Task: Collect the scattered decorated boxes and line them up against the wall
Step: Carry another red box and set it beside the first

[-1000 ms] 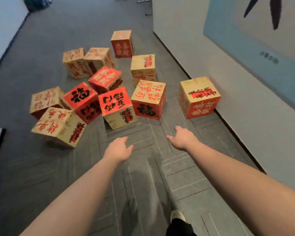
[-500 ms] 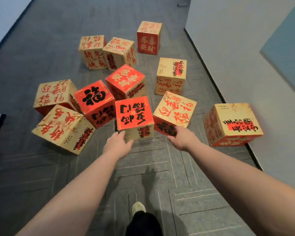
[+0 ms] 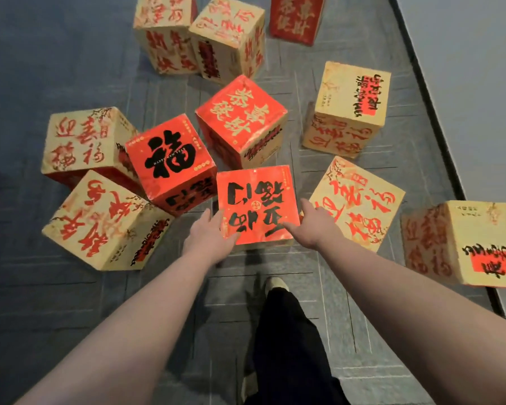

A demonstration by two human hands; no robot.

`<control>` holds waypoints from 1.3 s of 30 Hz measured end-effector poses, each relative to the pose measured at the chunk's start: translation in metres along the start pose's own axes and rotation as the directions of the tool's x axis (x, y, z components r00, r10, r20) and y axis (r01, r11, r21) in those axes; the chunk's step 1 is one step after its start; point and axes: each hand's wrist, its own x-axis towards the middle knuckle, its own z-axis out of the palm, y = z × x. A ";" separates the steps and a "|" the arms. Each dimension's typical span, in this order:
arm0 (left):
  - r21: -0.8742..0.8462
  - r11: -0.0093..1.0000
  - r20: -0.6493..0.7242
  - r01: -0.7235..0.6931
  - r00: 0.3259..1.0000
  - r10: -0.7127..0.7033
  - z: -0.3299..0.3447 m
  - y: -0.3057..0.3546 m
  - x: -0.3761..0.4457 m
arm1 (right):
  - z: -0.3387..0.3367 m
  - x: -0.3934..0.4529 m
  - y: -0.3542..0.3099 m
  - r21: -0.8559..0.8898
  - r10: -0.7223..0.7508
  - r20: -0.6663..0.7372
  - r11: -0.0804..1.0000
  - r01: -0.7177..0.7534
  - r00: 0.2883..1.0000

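Several cube boxes in red and gold with brush lettering lie scattered on the grey carpet. The nearest, a red-topped box with black characters, stands upright in the middle. My left hand presses its left edge and my right hand its right edge, each thumb lying on the top face. A red box with one big black character touches it on the left. A gold box with red script sits tilted on its right. Another gold box rests by the wall.
More boxes crowd behind: a red one with gold script, a gold one, two gold ones on the left and three at the top. A black skirting strip runs along the wall. My dark trouser leg and shoe stand just behind the held box.
I have stepped closer and leaned over the boxes. Both hands moved forward from the bare carpet onto the two sides of the red-topped box.
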 end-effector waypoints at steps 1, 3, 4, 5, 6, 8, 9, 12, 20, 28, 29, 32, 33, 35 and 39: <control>-0.020 1.000 -0.001 0.021 1.000 -0.021 0.002 -0.001 0.019 | 0.003 0.021 -0.004 -0.001 0.001 0.016 1.000 -0.001 1.000; -0.052 0.996 0.006 0.074 0.997 -0.074 0.009 0.000 0.064 | 0.010 0.067 -0.006 0.012 0.022 0.040 1.000 -0.022 0.999; -0.065 0.993 0.015 0.094 0.996 -0.093 0.013 -0.001 0.081 | 0.015 0.084 -0.004 0.014 0.034 0.043 0.999 -0.035 0.998; -0.081 0.991 0.020 0.106 0.994 -0.105 0.017 -0.001 0.095 | 0.019 0.098 -0.003 0.004 0.038 0.048 0.999 -0.038 0.998; -0.100 0.988 0.035 0.117 0.993 -0.114 0.025 0.000 0.115 | 0.025 0.119 0.000 -0.014 0.048 0.062 0.999 -0.047 0.997; -0.110 0.985 0.056 0.135 0.990 -0.129 0.043 -0.001 0.151 | 0.036 0.157 0.005 -0.047 0.066 0.075 0.997 -0.063 0.995; -0.099 0.984 0.065 0.147 0.988 -0.141 0.053 -0.002 0.167 | 0.041 0.175 0.008 -0.056 0.079 0.081 0.996 -0.075 0.994; -0.063 0.983 0.070 0.173 0.983 -0.169 0.084 -0.011 0.208 | 0.062 0.220 0.016 -0.075 0.096 0.092 0.993 -0.089 0.991; -0.042 0.973 0.030 0.229 0.973 -0.228 0.140 -0.033 0.268 | 0.121 0.278 0.032 -0.061 0.063 0.047 0.996 -0.061 0.997; -0.024 0.974 0.005 0.223 0.975 -0.223 0.164 -0.042 0.286 | 0.140 0.292 0.037 -0.142 0.079 -0.068 0.986 -0.088 0.995; -0.047 0.972 0.004 0.231 0.973 -0.231 0.166 -0.041 0.288 | 0.141 0.294 0.038 -0.150 0.086 -0.063 0.984 -0.095 0.994; -0.119 0.963 0.004 0.243 0.970 -0.245 0.169 -0.042 0.294 | 0.143 0.300 0.042 -0.146 0.119 0.006 0.982 -0.117 0.993; -0.145 0.959 0.011 0.245 0.969 -0.246 0.171 -0.043 0.295 | 0.144 0.301 0.043 -0.139 0.127 0.027 0.983 -0.122 0.992; -0.194 0.950 0.030 0.245 0.969 -0.244 0.173 -0.043 0.296 | 0.147 0.302 0.043 -0.128 0.136 0.043 0.983 -0.129 0.990; -0.253 0.937 0.024 0.241 0.970 -0.243 0.175 -0.041 0.294 | 0.152 0.301 0.040 -0.125 0.158 0.020 0.980 -0.154 0.987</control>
